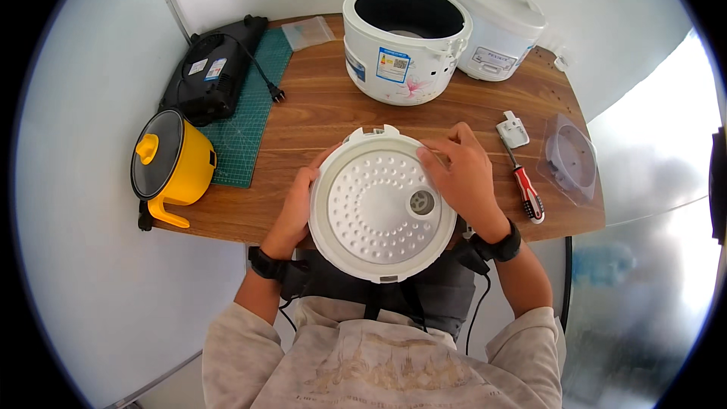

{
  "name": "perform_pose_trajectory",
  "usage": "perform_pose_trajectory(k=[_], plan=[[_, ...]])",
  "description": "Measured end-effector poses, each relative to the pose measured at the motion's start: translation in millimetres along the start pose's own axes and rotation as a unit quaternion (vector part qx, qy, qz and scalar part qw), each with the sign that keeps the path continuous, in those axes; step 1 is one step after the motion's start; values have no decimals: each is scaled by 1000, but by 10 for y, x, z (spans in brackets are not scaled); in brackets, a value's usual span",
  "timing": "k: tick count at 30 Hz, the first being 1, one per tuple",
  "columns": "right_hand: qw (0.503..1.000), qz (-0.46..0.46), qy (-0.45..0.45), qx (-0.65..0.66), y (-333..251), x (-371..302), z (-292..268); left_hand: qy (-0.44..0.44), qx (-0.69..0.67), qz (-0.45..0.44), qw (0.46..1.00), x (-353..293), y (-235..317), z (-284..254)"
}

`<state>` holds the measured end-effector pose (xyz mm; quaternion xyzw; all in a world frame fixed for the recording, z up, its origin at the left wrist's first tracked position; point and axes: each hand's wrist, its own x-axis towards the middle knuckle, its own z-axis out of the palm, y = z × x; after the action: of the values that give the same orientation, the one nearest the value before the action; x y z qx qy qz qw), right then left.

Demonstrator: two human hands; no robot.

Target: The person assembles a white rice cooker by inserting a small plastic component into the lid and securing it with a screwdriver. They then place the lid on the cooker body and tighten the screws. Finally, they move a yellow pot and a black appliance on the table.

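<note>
A round rice cooker lid (367, 208) is held at the table's near edge, its dimpled metal inner plate facing up. A round opening with a grille shows on the plate's right side. My left hand (297, 201) grips the lid's left rim, its fingers partly hidden beneath. At the upper right rim, my right hand (462, 170) has its thumb and fingers closed on the edge. Beyond the lid stands the lidless white rice cooker body (405, 68) with a dark interior and a pink flower print.
Behind on the right is another white rice cooker (500, 30). A red-and-black screwdriver (528, 193), a small white plastic part (513, 130) and a clear plastic tray (569, 157) lie at right. At left are a yellow pot (185, 167), a black appliance (212, 68) and a green cutting mat (246, 136).
</note>
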<state>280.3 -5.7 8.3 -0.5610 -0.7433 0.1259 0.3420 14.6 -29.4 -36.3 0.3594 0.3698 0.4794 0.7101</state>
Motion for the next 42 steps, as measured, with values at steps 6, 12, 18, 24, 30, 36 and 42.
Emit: perform_pose_trajectory(k=[6,12,18,24,30,36,42], plan=[[998,-43,-14,-46,-4,-13,88,-13,45,34,998,-3,-59,-8],[979,-167,14,-119,41,30,160,-12,23,59,998,5,-104,-32],[990,-133,12,-41,116,69,103,22,12,25,999,-32,-75,-27],[995,-96,-19,-13,97,72,79,27,8,27,999,-85,7,33],[994,-104,-24,-19,7,18,99,-3,-49,-23,999,-106,55,-8],[992,-113,-45,-24,38,-13,124,-21,-32,21,999,-22,13,-5],[993,-108,-32,-26,34,25,75,-8,26,40,999,10,-42,-16]])
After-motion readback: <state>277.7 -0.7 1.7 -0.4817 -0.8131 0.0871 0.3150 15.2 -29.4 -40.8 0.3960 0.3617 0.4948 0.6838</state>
